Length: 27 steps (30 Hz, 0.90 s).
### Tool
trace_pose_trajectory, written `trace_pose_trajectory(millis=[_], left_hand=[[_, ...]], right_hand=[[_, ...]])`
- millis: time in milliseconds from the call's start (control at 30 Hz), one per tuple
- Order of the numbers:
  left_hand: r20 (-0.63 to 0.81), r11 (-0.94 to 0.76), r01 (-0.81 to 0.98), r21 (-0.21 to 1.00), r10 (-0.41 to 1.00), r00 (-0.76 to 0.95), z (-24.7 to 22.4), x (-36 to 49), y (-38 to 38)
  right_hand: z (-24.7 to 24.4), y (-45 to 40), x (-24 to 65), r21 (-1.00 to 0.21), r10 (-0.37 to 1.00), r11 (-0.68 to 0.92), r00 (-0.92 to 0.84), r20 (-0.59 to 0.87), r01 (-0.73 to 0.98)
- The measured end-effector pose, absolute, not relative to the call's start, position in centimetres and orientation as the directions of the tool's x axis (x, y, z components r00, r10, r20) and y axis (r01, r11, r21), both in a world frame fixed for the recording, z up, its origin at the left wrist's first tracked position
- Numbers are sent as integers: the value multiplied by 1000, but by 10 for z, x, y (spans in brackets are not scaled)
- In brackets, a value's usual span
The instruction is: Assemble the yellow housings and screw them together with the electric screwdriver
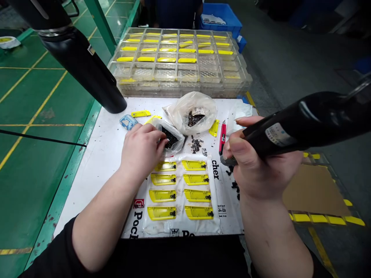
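Observation:
My left hand (pixel 142 144) is at the mouth of a small clear plastic bag (pixel 180 143) of tiny black pieces, probably screws (pixel 168 137). Its thumb and fingertips are pinched together; what they hold, if anything, is too small to make out. In my right hand (pixel 255 166) is a black electric screwdriver (pixel 290 127), tilted, its grey nose (pixel 227 160) pointing down left above the table. Between my forearms, several yellow plastic parts (pixel 194 179) lie in two columns on a white padded sheet (pixel 179 226), each with a small black piece at its right end.
Another black electric screwdriver (pixel 84 69) hangs at the upper left. Behind the bags stands a clear compartment tray (pixel 185 87) with yellow parts. A larger plastic bag (pixel 199 100), loose black bits (pixel 197 144) and a red utility knife (pixel 223 135) lie on the white table (pixel 87 185).

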<state>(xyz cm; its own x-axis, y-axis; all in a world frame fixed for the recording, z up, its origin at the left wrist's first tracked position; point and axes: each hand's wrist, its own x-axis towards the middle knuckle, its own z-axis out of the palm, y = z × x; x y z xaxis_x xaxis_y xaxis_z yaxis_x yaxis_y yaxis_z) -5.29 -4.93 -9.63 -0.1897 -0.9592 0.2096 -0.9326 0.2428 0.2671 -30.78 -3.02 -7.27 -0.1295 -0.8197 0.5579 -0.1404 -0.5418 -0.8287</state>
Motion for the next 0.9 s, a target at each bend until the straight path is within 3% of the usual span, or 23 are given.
trace_pose_trajectory(millis=[100, 233, 900], left_hand=[[104, 208, -949, 236, -977, -188, -100, -51, -54], [81, 225, -945, 238, -974, -212, -103, -59, -52], [170, 234, -950, 209, -965, -200, -110, -68, -52]], right_hand=[[-76, -30, -305, -806, -793, -576, -148, 591, -132], [-78, -27, -302, -823, -818, -551, -109, 565, -135], [-78, -28, -300, -810, -802, -579, -113, 586, -96]])
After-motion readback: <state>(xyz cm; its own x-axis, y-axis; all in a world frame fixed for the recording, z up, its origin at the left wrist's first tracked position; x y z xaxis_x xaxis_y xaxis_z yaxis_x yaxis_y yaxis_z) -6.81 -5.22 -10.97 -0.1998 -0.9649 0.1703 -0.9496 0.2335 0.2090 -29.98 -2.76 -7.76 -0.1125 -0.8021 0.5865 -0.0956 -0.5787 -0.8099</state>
